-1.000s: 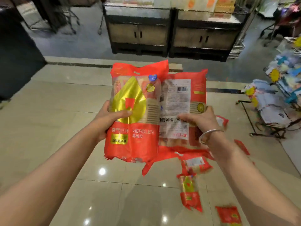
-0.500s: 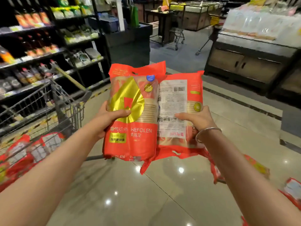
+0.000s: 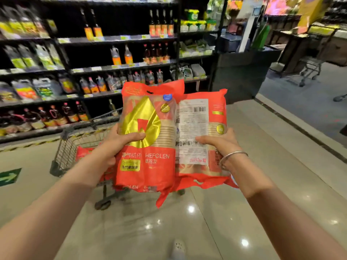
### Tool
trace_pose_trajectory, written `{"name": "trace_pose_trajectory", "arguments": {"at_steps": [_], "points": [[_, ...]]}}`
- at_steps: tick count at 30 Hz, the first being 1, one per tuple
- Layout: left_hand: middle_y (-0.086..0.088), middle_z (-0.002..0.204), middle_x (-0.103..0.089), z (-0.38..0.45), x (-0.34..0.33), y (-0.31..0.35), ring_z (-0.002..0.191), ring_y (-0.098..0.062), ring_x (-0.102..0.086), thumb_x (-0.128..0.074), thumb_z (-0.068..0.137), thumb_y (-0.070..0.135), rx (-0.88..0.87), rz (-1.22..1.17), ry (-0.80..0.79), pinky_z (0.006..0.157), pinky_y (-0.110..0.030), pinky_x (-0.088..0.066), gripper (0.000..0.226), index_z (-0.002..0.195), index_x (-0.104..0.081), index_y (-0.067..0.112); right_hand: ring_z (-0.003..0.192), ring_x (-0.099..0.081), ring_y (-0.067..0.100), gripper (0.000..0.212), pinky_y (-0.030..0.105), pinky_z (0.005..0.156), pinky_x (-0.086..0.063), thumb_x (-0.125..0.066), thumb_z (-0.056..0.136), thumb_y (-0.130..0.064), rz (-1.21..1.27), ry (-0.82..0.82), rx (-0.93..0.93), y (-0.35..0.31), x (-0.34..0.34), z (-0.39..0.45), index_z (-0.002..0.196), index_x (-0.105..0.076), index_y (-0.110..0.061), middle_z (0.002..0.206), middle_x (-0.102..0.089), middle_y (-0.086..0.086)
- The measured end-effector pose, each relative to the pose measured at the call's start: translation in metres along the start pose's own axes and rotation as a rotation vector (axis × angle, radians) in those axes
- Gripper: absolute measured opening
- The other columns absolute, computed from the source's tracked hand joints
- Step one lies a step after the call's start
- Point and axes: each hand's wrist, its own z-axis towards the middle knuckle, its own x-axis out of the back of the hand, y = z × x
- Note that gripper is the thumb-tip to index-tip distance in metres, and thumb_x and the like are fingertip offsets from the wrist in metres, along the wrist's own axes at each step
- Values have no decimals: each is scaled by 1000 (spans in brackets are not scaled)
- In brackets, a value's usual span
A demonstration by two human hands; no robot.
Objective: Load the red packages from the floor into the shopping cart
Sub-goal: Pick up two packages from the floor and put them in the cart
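Between both hands' fingers (image 3: 135,136), two red packages (image 3: 150,147) stand upright.

I see two red packages held up side by side. The left package (image 3: 148,147) is red with a gold leaf-shaped foil patch, a small blue badge, white lettering and a yellow label. The right package (image 3: 201,136) shows its red back with a white printed panel and black barcode. The shopping cart (image 3: 75,147) is dark grey wire with red inside. The floor (image 3: 206,231) is glossy beige tile, carrying a green arrow sticker (image 3: 9,176) near its left edge. A silver bangle (image 3: 232,156) rings the right wrist.
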Motion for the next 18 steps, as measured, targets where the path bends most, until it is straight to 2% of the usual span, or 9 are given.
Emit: {"name": "trace_pose_trajectory", "arguments": {"at_steps": [4,7,10,12,13,14,16,18], "points": [[-9,106,-70,47,38,7,82,-28,-73,-94,44,23,14,-42,66,62,-37,-57,96,128,-47,20,82,-73,23,61,42,78,-60,-92,53,-2,-37,-125,12,-7,-55,57,101,-56,-9,92,-73,7],[-11,114,-70,88,57,10,87,-30,-73,-97,36,26,38,-70,105,62,-41,-59,109,132,-45,21,87,-72,25,59,45,82,-58,-91,55,1,-46,-168,8,-9,-88,106,98,-52,-13,95,-72,7],[-9,108,-70,123,72,14,80,-26,-72,-89,50,17,39,-72,167,60,-36,-58,92,131,-46,19,85,-73,26,52,47,83,-59,-90,56,2,-57,-217,19,-12,-119,148,94,-58,-11,92,-74,8],[-10,105,-71,147,84,12,76,-24,-72,-90,53,11,41,-82,184,57,-34,-58,88,130,-47,16,81,-73,25,47,46,80,-59,-90,56,3,-59,-267,7,-10,-138,174,93,-62,-7,89,-74,9],[-12,106,-71,159,91,11,77,-25,-73,-93,48,15,43,-82,185,58,-35,-58,92,129,-48,17,83,-74,27,57,47,80,-60,-92,51,-2,-56,-298,-9,-8,-148,188,100,-63,-3,91,-75,11],[-13,107,-72,170,97,10,80,-27,-73,-96,39,23,55,-83,193,61,-37,-58,101,128,-49,18,86,-74,27,76,48,81,-60,-96,41,-10,-60,-310,-30,-5,-158,201,109,-62,-1,95,-76,12],[-12,108,-73,193,112,6,86,-30,-73,-97,26,32,90,-84,209,68,-41,-58,112,127,-51,19,89,-75,26,103,48,82,-60,-97,27,-21,-72,-327,-70,2,-179,225,120,-57,-1,102,-75,12],[-12,108,-73,217,126,-3,91,-32,-73,-96,28,33,118,-89,219,74,-45,-59,110,128,-51,19,90,-75,25,107,46,81,-60,-98,25,-23,-70,-347,-101,13,-199,251,121,-56,-2,104,-75,11]]}}
